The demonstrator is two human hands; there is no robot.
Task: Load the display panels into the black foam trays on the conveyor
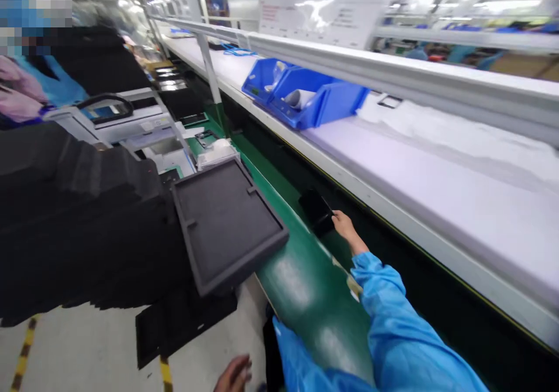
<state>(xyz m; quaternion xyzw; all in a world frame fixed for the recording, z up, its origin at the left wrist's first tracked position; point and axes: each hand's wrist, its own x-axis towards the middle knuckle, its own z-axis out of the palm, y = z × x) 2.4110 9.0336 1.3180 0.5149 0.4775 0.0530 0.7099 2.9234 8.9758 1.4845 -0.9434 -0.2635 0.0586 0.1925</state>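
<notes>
My right hand, in a blue sleeve, reaches out over the far side of the green work surface. Its fingers are closed on the near edge of a dark, glossy flat panel, tablet-like in shape. My left hand hangs low at the bottom edge, loosely bent, with nothing seen in it; part of it is cut off. Between the hands and the stacks on the left, a black foam tray with a shallow rectangular recess juts over the green surface's edge.
Tall stacks of black trays fill the left. Another black tray lies low, near the floor. Blue bins stand on the raised white shelf, below a metal rail. A person in blue and pink clothing is at the far left.
</notes>
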